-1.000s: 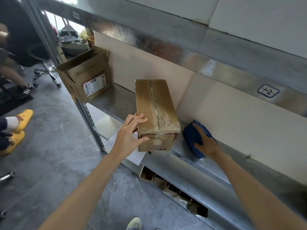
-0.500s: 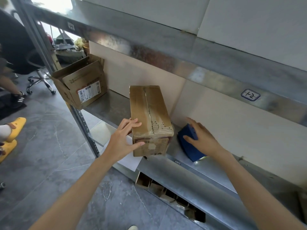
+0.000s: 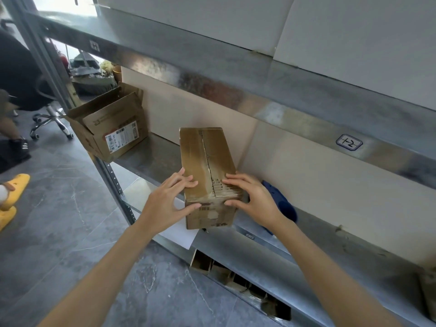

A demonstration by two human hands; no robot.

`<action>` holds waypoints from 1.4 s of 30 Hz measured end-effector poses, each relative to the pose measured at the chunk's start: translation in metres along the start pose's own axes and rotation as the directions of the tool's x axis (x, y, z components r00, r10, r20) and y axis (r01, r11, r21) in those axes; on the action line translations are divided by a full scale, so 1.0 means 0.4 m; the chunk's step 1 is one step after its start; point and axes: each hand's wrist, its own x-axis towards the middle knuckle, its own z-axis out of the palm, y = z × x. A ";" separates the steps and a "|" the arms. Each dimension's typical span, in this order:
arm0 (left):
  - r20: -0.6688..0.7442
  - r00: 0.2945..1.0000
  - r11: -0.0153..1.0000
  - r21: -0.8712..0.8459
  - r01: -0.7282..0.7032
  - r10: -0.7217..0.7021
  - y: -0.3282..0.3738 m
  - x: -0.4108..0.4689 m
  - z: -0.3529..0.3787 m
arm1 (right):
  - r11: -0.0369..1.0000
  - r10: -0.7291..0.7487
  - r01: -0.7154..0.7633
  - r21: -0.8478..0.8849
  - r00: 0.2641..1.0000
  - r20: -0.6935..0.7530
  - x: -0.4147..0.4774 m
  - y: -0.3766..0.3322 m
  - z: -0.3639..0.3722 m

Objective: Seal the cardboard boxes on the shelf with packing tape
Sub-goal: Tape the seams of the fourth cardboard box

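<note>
Step in hand: the person is steadying the long, narrow brown cardboard box [image 3: 207, 175] on the galvanised metal shelf [image 3: 151, 159], apparently pressing its top flaps shut before taping.
Left hand: the left hand [image 3: 169, 204] is gripping the box's near left corner, fingers spread on the top flap and thumb lying on the front face.
Right hand: the right hand [image 3: 252, 199] is mirroring it on the near right corner, fingers lying flat over the torn, ribbed patch of the top, thumb on the front.
Box position: it is sitting lengthwise, its near end overhanging the shelf's front edge, its centre seam looking closed with glossy tape already showing along it.
Tape tool: the dark blue plastic object [image 3: 280, 201], probably the tape dispenser, is lying on the shelf just beside the right hand, untouched.
Other box: the open brown cardboard box with a white shipping label [image 3: 111, 128] is waiting at the shelf's left end, flaps up.
Next move: likely calling for one hand to keep holding the flaps while the other is fetching the dispenser.
</note>
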 end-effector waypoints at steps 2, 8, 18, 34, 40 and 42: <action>0.009 1.000 1.000 -0.012 -0.002 0.002 -0.008 0.001 -0.001 | 1.000 -0.007 0.008 0.014 1.000 -0.027 0.004 0.006 0.000; -0.019 1.000 1.000 -0.030 -0.003 0.002 0.002 0.005 0.007 | 0.999 -0.035 0.035 -0.004 0.999 -0.016 0.014 0.019 -0.006; -0.230 0.969 0.995 0.016 0.095 -0.089 0.068 -0.001 0.073 | 0.993 -0.014 -0.007 -0.118 0.984 -0.176 0.021 -0.025 0.034; -0.153 0.981 0.993 -0.043 0.110 -0.116 0.063 0.010 0.034 | 1.000 0.015 -0.014 0.008 0.994 -0.110 0.022 -0.004 0.007; -0.207 0.970 0.990 -0.095 0.107 -0.125 0.054 0.008 0.045 | 0.999 0.043 -0.036 0.041 0.982 -0.185 0.027 -0.003 0.020; -0.189 0.975 0.988 -0.120 0.096 -0.118 0.046 0.007 0.044 | 0.999 0.039 -0.032 0.043 0.983 -0.178 0.031 0.001 0.017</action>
